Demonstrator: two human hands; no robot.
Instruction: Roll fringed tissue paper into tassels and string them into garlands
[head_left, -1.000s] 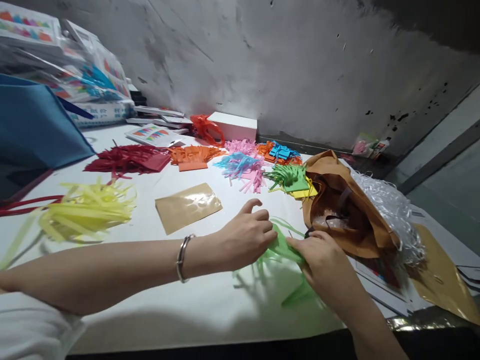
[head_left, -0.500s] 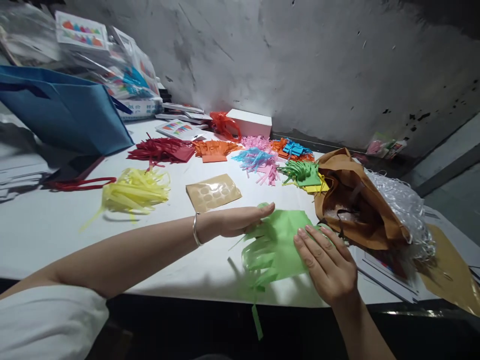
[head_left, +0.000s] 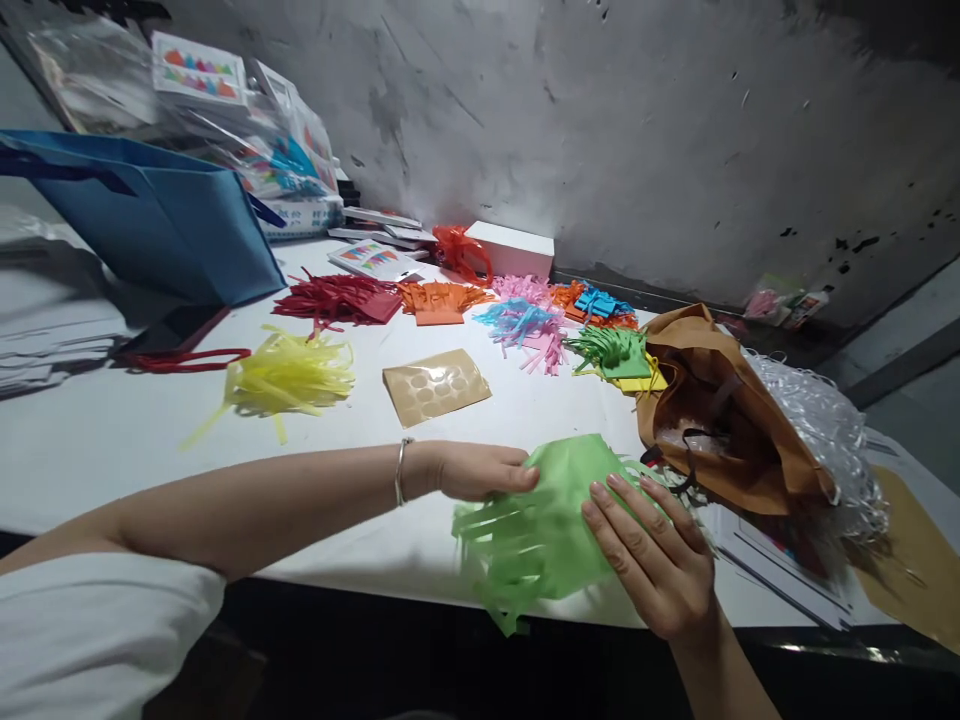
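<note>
A light green fringed tissue paper sheet (head_left: 559,510) is held up above the table's front edge, its cut strips hanging to the left. My left hand (head_left: 480,472) grips its upper left part, thumb on top and fingers out of sight beneath. Across the right side lie the fingers of my right hand (head_left: 652,545), close together, with the thumb hidden behind the paper. Beyond the sheet, a tan sheet of round clear stickers (head_left: 436,388) rests on the white table (head_left: 360,510). A yellow fringed tissue bundle (head_left: 296,375) lies left of the stickers.
Fringed bundles in dark red (head_left: 337,298), orange (head_left: 439,303), pink (head_left: 525,290) and green (head_left: 615,350) line the back. An open brown bag (head_left: 739,440) stands at right beside white shredded filler (head_left: 817,430). A blue bag (head_left: 172,225) stands at left, near a white box (head_left: 514,247).
My left thumb has come down onto the green tissue sheet, where the hand was looser before. The strips have swung left, and the view has shifted slightly.
</note>
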